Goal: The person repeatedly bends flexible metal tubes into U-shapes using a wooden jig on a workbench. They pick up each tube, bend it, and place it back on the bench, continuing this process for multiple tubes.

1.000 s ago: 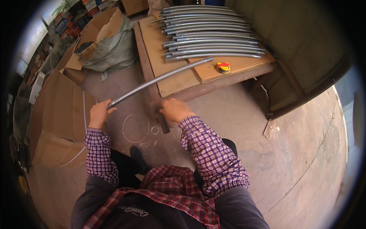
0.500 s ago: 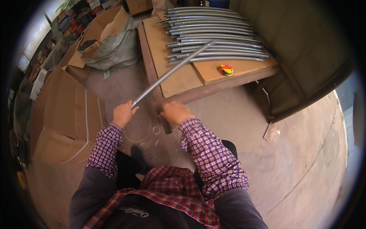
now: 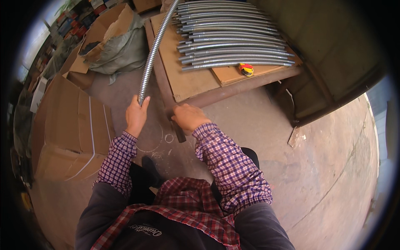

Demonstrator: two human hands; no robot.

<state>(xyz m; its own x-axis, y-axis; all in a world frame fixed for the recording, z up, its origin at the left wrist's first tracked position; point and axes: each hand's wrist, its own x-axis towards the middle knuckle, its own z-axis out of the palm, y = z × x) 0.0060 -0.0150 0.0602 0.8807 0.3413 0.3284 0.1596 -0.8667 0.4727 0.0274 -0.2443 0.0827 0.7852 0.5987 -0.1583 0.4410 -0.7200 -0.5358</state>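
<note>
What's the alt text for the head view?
The left hand holds the near end of a ribbed metal tube; the right hand is at a corner of the table, its grip unclear. More tubes lie on the table, beside a yellow-red tape measure.

Held tube [image 3: 151,62]: glossy ribbed metal; carton [image 3: 62,121]: matt cardboard.

Cannot see top of metal tube [image 3: 152,55], cut off past far edge of table [image 3: 216,96], or most fingertips of right hand [image 3: 189,117], curled under beside near left corner.
</note>
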